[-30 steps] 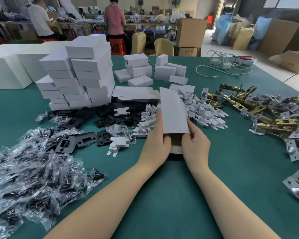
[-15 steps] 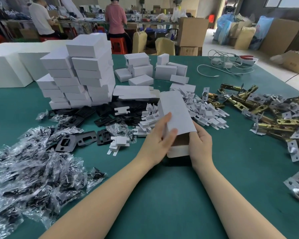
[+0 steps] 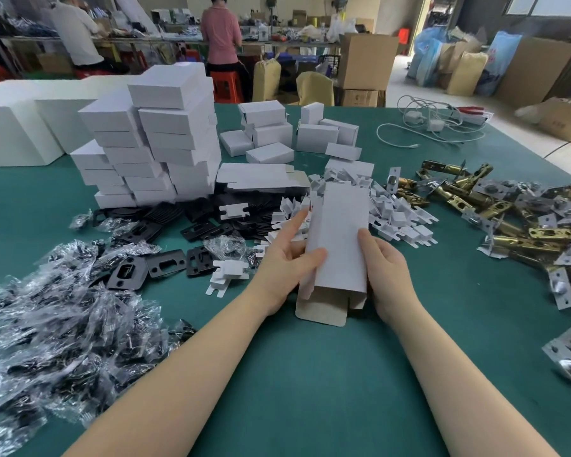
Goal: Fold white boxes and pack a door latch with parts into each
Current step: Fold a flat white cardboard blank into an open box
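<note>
A white box (image 3: 340,239), squared into a long sleeve, stands lengthwise on the green table (image 3: 310,384) between my hands, its near flaps hanging open with the brown inside showing. My left hand (image 3: 285,258) holds its left side, thumb lying across the top face and forefinger stretched out. My right hand (image 3: 384,272) grips the right side. Brass door latches (image 3: 508,225) lie heaped at the right. Black plates (image 3: 165,265), bagged parts (image 3: 63,324) and white card inserts (image 3: 396,216) lie to the left and beyond.
Stacked folded white boxes (image 3: 159,143) and flat box blanks (image 3: 261,176) stand behind the work spot. Large white cartons (image 3: 17,127) sit far left. White cables (image 3: 432,127) lie at the far right. Two people work at benches in the background.
The flat blank has been squared into a sleeve and turned straight. Its near flaps now hang open toward me. My left thumb has moved onto the top face.
</note>
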Demonstrator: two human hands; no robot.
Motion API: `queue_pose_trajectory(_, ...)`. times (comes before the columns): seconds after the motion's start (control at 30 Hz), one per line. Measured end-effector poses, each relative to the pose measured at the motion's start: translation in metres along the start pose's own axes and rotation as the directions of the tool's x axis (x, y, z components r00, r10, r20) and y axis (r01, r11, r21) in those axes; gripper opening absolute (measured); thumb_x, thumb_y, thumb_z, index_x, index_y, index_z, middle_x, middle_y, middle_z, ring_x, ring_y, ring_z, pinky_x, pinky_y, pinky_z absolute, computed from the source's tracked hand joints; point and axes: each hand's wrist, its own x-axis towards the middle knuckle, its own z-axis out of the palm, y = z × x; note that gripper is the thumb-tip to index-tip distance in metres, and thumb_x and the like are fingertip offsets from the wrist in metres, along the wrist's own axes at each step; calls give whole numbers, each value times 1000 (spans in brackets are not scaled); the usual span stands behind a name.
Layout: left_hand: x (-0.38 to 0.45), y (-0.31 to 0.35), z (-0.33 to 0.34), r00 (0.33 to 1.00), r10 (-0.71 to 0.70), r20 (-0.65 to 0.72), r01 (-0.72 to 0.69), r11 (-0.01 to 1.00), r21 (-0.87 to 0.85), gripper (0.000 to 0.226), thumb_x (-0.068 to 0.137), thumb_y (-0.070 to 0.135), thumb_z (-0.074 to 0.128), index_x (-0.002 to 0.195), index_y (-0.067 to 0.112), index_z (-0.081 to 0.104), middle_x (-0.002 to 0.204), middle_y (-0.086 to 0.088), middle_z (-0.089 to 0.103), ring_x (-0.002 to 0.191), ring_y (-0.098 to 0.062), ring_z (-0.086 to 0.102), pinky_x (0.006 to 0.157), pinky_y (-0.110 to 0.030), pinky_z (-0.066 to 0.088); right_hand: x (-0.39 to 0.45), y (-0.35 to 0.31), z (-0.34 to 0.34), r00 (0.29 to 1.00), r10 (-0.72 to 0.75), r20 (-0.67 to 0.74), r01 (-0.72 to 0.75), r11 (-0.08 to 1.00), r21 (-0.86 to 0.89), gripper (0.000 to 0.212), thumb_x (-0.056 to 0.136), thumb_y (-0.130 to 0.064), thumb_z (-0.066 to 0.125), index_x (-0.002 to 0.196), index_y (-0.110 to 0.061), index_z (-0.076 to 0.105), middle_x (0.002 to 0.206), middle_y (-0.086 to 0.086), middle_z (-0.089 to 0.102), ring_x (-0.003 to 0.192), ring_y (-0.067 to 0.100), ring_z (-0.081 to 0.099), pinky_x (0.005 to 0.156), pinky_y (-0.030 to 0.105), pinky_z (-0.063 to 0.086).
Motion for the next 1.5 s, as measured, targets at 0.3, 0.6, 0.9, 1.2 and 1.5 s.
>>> queue_pose_trajectory(0.3, 0, -2, 10, 983, 48, -175, -2, 967, 254, 38, 91, 36, 59, 102, -1, 65, 102, -24, 69, 83, -25, 63, 79, -53, 52, -2, 6, 5, 995, -101, -4, 98, 974, -206, 35, 101, -33, 49, 82, -6, 59, 76, 4, 60, 70, 15, 52, 65, 32, 43)
queue_pose_trajectory(0.6, -4, -11, 13, 946, 269, -178, -177, 894, 411, 9, 100, 22, 55, 99, 22, 64, 84, 16, 69, 75, -2, 62, 65, -16, 47, -3, 5, 12, 953, -295, -68, 237, 867, -439, 42, 102, -36, 45, 71, -9, 42, 64, 1, 43, 55, 10, 32, 47, 18, 30)
queue_pose_trajectory(0.9, -5, -8, 14, 913, 321, -253, -205, 894, 398, 17, 98, 20, 56, 100, 36, 55, 86, 16, 68, 76, -13, 63, 67, -28, 51, -5, 5, 15, 949, -313, -33, 258, 832, -491, 41, 103, -29, 43, 65, -16, 32, 60, -5, 36, 50, 3, 32, 47, 16, 30)
queue_pose_trajectory(1.2, -2, -6, 8, 897, 265, -355, -161, 942, 296, 15, 103, 31, 47, 104, 45, 53, 90, 29, 66, 83, 7, 61, 75, -20, 50, -8, 9, 12, 961, -273, 29, 258, 862, -436, 38, 101, -35, 45, 76, -7, 49, 60, -12, 41, 52, 3, 35, 48, 16, 31)
queue_pose_trajectory(1.5, 1, -10, 12, 938, 246, -245, -126, 899, 418, 12, 103, 24, 47, 99, 29, 57, 88, 14, 66, 75, 8, 59, 68, -10, 44, -3, 8, 8, 956, -276, -104, 237, 929, -284, 34, 102, -35, 46, 85, -8, 56, 72, -3, 51, 56, 1, 40, 52, 15, 34)
